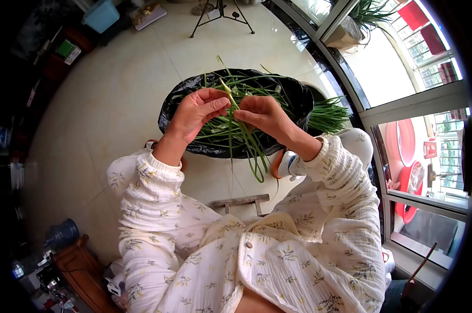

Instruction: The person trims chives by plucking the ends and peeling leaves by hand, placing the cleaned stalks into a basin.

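Note:
Over a black plastic bag (168,107) full of long green stalks, both hands meet around one stalk (234,101) with a pale yellowish end pointing up. My left hand (200,108) is closed, thumb and fingers pinched beside the stalk's upper part. My right hand (264,116) pinches the same stalk a little lower, fingers curled. Long green leaves (254,156) hang down from between the hands past the bag's near edge. To the right of the bag lies a bundle of green stalks (327,115).
A wooden stool (240,201) is between the legs. Beyond the bag stands a black tripod stand (222,18) on the tiled floor. Glass doors with a metal frame (403,107) run along the right. A blue bin (101,16) is at the upper left, a wooden chair (84,274) at the lower left.

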{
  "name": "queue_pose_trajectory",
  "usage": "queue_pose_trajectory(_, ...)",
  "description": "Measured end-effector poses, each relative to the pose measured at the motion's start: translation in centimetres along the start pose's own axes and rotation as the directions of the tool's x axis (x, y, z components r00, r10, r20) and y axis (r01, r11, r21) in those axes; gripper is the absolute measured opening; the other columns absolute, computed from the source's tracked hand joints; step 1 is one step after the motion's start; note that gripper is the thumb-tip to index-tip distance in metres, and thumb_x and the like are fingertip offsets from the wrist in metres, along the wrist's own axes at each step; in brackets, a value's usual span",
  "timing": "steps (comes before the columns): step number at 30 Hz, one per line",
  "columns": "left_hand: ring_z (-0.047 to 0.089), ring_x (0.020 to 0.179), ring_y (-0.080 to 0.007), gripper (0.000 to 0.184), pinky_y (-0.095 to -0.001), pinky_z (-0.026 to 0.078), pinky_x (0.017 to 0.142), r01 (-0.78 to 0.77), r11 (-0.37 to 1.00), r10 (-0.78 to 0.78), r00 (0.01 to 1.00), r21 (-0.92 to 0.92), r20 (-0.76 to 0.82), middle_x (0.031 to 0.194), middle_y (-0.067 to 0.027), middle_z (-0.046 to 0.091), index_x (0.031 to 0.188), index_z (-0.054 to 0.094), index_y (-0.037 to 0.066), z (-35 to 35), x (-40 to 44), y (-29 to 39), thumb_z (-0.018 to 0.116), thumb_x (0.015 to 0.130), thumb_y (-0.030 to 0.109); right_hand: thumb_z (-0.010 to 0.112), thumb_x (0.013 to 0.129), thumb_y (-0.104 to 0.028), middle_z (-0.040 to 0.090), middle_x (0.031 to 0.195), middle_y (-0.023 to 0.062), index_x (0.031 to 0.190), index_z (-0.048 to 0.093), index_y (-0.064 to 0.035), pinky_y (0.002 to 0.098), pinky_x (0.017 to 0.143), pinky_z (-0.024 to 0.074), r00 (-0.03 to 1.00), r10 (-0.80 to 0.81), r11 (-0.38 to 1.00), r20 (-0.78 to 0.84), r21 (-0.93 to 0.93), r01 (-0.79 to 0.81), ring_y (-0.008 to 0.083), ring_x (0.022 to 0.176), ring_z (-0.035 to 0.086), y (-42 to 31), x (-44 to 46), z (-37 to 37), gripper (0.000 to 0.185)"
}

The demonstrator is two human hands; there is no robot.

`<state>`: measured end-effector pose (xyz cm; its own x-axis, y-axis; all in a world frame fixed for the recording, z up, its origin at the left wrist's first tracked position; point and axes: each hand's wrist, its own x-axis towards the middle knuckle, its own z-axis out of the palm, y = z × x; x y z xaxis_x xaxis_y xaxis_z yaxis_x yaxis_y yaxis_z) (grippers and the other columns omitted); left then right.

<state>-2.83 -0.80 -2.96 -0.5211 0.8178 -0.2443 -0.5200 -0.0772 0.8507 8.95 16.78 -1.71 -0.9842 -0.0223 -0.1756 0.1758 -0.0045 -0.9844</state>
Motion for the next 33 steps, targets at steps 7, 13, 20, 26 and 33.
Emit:
queue_pose_trajectory(7,0.060,0.074,-0.0082,0.016,-0.0207,0.049,0.070,0.061,0.989,-0.066,0.997,0.132,0.036,0.082,-0.0002,0.065,0.097,0.066,0.005,0.4,0.2,-1.5,0.067,0.086,0.016,0.058,0.093,-0.021,0.058,0.071,-0.0027,0.083,0.061,-0.0032,0.0205,0.059,0.0419,0.992,0.119,0.974,0.048,0.190,-0.126,0.0034,0.064,0.051,0.6,-0.7,-0.2,0.020)
queue_pose_trajectory(13,0.059,0.067,-0.0070,0.015,-0.0189,0.045,0.061,0.091,0.994,-0.092,0.996,0.067,0.010,0.079,0.0002,0.065,0.091,0.066,0.005,0.6,0.9,-2.5,0.070,0.084,0.018,0.061,0.090,-0.022,0.061,0.070,0.0008,0.082,0.062,-0.0026,0.0238,0.054,0.0434,0.997,0.078,0.988,0.027,0.128,-0.081,0.0068,0.058,0.053,2.3,-0.5,-0.5,0.021)
queue_pose_trajectory(20,0.059,0.065,-0.0070,0.014,-0.0188,0.046,0.060,0.092,0.982,-0.070,0.988,0.167,-0.137,0.075,0.0006,0.065,0.085,0.066,0.006,0.6,1.2,-4.1,0.071,0.083,0.018,0.066,0.076,-0.021,0.055,0.058,0.0104,0.073,0.055,-0.0047,0.0376,0.051,0.0431,0.962,-0.259,0.705,-0.085,-0.698,0.128,0.0291,0.052,0.054,2.1,-1.1,0.1,0.019)
queue_pose_trajectory(26,0.060,0.066,-0.0064,0.015,-0.0189,0.044,0.059,0.108,0.985,-0.078,0.975,0.134,-0.210,0.074,0.0005,0.066,0.080,0.067,0.007,1.6,0.9,-4.9,0.069,0.084,0.021,0.064,0.075,-0.022,0.056,0.059,0.0100,0.070,0.054,-0.0055,0.0416,0.052,0.0433,0.956,-0.278,0.647,-0.088,-0.753,0.119,0.0315,0.056,0.056,2.5,-1.2,0.2,0.019)
queue_pose_trajectory(33,0.063,0.063,-0.0083,0.014,-0.0188,0.046,0.058,0.092,0.983,-0.050,0.967,0.157,-0.252,0.075,-0.0011,0.066,0.084,0.064,0.008,0.9,1.1,-5.7,0.066,0.087,0.021,0.064,0.073,-0.021,0.056,0.058,0.0104,0.068,0.055,-0.0062,0.0418,0.052,0.0436,0.969,-0.230,0.631,-0.086,-0.772,0.082,0.0324,0.056,0.056,3.2,-1.1,0.3,0.018)
